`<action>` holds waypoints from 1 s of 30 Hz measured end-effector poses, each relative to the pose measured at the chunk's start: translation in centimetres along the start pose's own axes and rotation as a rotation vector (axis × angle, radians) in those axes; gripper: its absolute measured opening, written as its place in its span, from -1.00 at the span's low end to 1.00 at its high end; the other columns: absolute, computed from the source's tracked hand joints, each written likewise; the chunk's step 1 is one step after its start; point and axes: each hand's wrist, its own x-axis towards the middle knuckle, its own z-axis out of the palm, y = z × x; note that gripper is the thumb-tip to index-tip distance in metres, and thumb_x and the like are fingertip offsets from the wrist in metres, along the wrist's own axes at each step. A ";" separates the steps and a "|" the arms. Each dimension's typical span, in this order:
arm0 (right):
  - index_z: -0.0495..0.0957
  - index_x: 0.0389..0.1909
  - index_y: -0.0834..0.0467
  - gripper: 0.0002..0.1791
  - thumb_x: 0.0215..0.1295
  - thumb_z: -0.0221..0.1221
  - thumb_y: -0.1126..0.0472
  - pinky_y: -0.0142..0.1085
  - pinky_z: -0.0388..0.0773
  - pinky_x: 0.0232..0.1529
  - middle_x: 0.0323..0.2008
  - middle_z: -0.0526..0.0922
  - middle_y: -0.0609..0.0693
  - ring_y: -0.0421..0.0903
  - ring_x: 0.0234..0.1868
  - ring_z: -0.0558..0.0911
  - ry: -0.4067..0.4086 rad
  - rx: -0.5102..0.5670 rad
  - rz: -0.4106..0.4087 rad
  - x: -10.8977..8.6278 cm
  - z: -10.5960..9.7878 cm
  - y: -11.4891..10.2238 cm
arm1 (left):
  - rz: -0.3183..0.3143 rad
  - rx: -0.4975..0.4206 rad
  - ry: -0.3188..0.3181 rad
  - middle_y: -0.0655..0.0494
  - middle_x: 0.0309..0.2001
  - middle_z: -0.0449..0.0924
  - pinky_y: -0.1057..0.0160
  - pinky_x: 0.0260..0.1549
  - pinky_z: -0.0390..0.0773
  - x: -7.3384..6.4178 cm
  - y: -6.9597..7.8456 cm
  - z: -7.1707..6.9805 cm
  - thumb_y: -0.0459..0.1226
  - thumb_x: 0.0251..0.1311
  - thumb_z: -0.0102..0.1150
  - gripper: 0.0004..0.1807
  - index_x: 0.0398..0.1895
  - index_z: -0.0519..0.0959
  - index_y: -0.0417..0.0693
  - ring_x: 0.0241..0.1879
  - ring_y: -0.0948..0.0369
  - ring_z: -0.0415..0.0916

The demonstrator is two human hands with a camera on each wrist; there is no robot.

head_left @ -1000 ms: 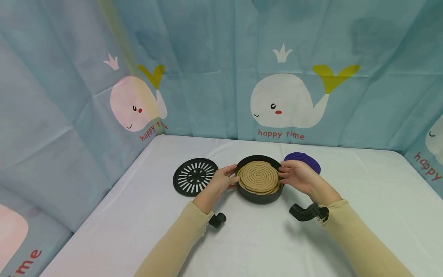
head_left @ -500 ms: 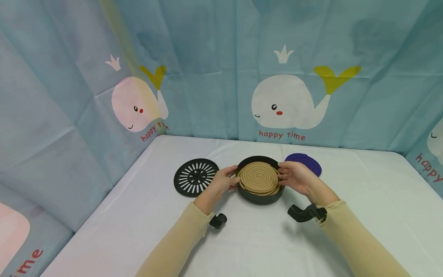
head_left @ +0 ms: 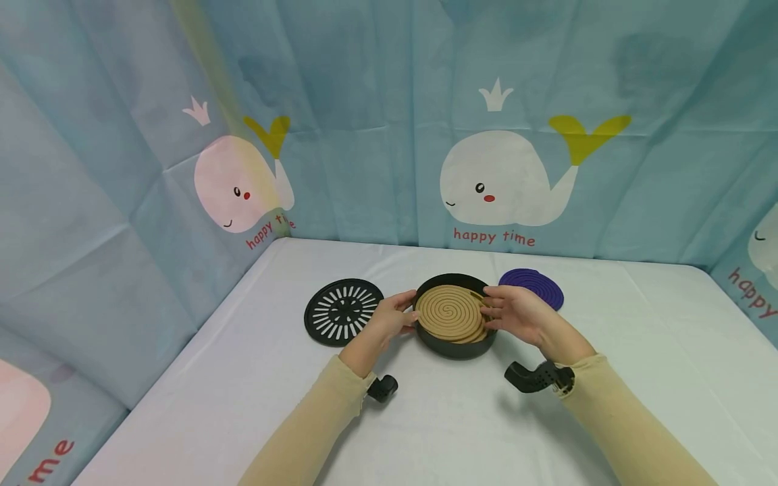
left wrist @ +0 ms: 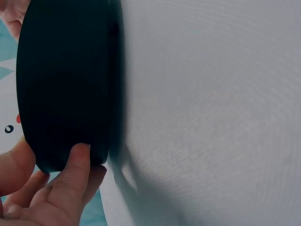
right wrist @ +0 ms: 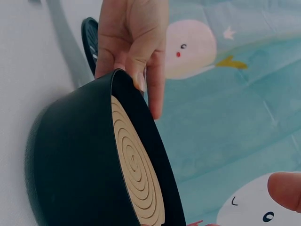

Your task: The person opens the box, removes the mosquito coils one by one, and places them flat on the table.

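Tan coils (head_left: 448,312), flat spirals stacked askew, lie inside the black pan (head_left: 454,350); left hand (head_left: 389,318) pinches its rim, right hand (head_left: 521,312) opposite, fingers slightly spread.

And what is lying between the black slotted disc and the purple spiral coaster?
In the head view, the round black container with tan spiral coasters is between them, with the left hand and right hand at its sides.

"happy time" (head_left: 494,237) on blue curtain (head_left: 365,182)
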 end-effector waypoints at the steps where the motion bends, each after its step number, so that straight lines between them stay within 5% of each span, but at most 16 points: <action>1: -0.62 0.42 0.37 -0.23 0.54 -0.28 0.24 0.16 -0.19 0.39 0.42 -0.55 0.46 0.34 0.46 -0.33 0.000 -0.001 0.000 0.0 0.0 0.0 | 0.001 0.000 0.001 -0.14 0.40 0.25 0.12 -0.07 0.56 0.0 0.0 0.0 -0.50 0.32 0.07 -0.43 0.41 0.31 -0.17 0.17 0.06 0.45; 17: -0.31 0.47 0.46 -0.32 0.54 -0.25 0.23 0.09 0.04 0.38 0.44 -0.36 0.48 0.30 0.47 -0.10 0.055 -0.032 -0.022 -0.1 -0.9 -0.1 | 0.006 -0.009 -0.003 -0.15 0.39 0.27 0.10 -0.05 0.55 0.0 0.0 0.1 -0.51 0.32 0.06 -0.43 0.41 0.31 -0.17 0.15 0.05 0.45; 25: -0.23 0.47 0.45 -0.39 0.56 -0.29 0.27 -0.04 0.05 0.40 0.46 -0.30 0.44 0.23 0.43 0.02 0.081 0.106 -0.032 0.3 -1.1 0.0 | 0.001 -0.009 0.005 -0.15 0.39 0.27 0.09 -0.02 0.54 0.0 0.0 0.1 -0.50 0.32 0.07 -0.43 0.40 0.32 -0.17 0.19 0.03 0.43; 30: 0.01 0.40 0.41 -0.51 0.55 -0.25 0.30 -0.18 0.34 0.26 0.41 -0.06 0.39 0.00 0.17 0.32 0.092 0.186 -0.032 0.8 -1.0 -0.2 | 0.009 0.000 0.000 -0.15 0.39 0.25 0.07 0.00 0.54 0.1 -0.1 0.0 -0.49 0.32 0.07 -0.42 0.41 0.30 -0.17 0.20 0.03 0.43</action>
